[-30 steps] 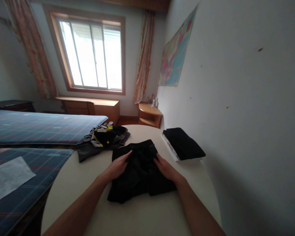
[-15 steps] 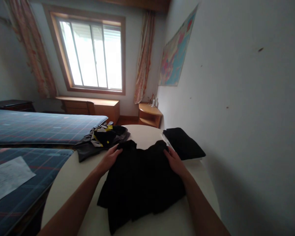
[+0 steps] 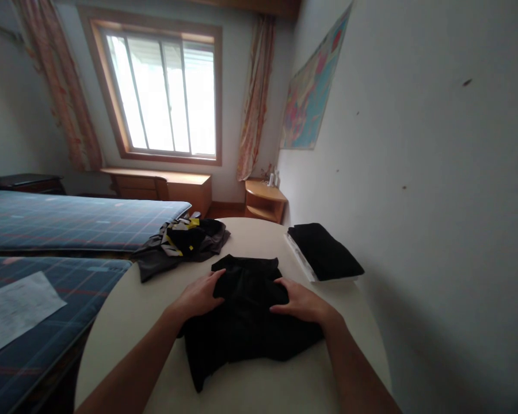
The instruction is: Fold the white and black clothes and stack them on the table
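A black garment [image 3: 250,336] lies partly gathered on the round white table [image 3: 121,322]; its exact kind is hard to tell. My left hand [image 3: 202,294] rests on its left side, thumb and fingers apart against the cloth. On the opposite side my right hand [image 3: 300,300] touches the fabric with its thumb and index finger spread. The garment's far edge stands up a little beyond both hands, and its near corner points toward me at the lower left.
Folded black cloth [image 3: 323,250] sits in a white tray [image 3: 305,265] at the table's right. A grey, black and yellow garment [image 3: 183,244] is heaped at the far left edge. Plaid mattresses [image 3: 86,221] with a paper sheet [image 3: 19,310] lie left; a wall [image 3: 435,241] stands right.
Both hands have come down and inward from the garment's upper corners, letting them go. The garment now lies lower and more bunched on the table.
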Demonstrator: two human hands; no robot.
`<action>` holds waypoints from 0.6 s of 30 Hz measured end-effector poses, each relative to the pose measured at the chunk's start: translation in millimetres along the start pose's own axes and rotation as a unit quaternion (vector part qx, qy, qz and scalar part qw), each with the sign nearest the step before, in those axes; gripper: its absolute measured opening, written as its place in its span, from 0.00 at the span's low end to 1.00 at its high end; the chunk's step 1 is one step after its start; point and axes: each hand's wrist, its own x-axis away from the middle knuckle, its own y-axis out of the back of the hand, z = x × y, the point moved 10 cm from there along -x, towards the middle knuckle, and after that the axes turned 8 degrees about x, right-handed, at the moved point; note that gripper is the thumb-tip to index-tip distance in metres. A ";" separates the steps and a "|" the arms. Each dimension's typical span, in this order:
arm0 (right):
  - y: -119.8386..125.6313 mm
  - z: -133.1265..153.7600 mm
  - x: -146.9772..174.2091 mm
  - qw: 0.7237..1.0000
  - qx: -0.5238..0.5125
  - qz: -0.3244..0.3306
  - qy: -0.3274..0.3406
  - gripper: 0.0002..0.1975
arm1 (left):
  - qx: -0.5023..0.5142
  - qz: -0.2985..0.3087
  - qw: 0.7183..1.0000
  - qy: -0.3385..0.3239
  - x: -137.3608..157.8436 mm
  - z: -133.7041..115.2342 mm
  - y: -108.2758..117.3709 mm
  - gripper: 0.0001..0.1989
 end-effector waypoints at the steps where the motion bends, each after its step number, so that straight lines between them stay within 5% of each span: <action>1: -3.2 4.6 0.6 1.000 -0.005 0.024 0.013 0.27 | 0.017 0.001 1.000 -0.006 -0.4 -3.2 1.8 0.35; 5: 2.5 16.7 -2.4 0.996 -0.034 0.047 0.062 0.11 | 0.097 -0.052 0.994 -0.023 -8.6 -7.5 30.1 0.19; 10: 58.0 -17.4 -8.7 0.971 -0.063 -0.229 -0.013 0.20 | 0.070 -0.301 0.951 0.005 -4.5 12.6 91.6 0.23; 12: 69.4 -25.5 -4.4 0.951 -0.022 -0.308 -0.026 0.23 | 0.040 -0.339 0.940 -0.028 -0.4 5.9 95.9 0.29; 15: 63.3 -23.9 -5.0 0.957 0.036 -0.287 -0.014 0.23 | 0.000 -0.264 0.961 -0.076 -1.6 -16.8 74.4 0.25; 18: 38.8 -14.6 -7.0 0.984 0.059 -0.167 0.014 0.29 | -0.002 -0.070 0.993 -0.098 0.3 -38.9 27.8 0.22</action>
